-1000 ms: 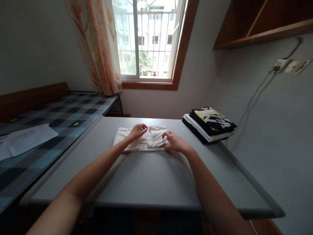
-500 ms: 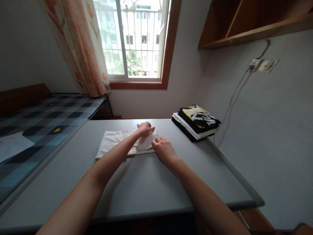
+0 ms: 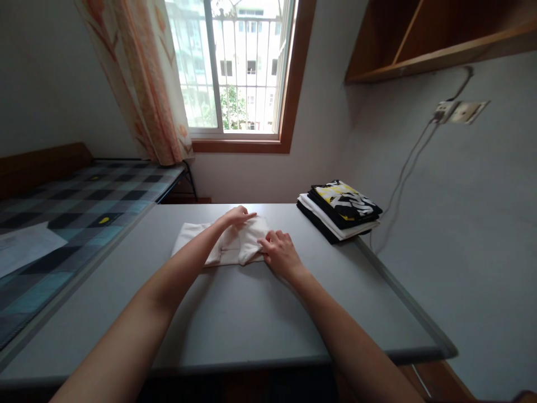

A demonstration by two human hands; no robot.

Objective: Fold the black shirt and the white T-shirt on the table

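White garment [image 3: 235,243], part-folded: left hand [image 3: 237,216] flat atop, pinning; right hand [image 3: 280,254] gripping near edge; folded stack [image 3: 339,210] beyond right hand.

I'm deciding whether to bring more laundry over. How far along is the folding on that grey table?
Done: a stack of folded clothes sits at the table's far right edge. In hand: a white garment, partly folded, with the left hand flat on its far edge and the right hand gripping its near right end. Left: finishing this piece; no other unfolded clothes show.

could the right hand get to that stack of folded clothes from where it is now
Probably yes: the right hand rests on the white cloth, and only bare table lies between it and the stack of folded clothes.
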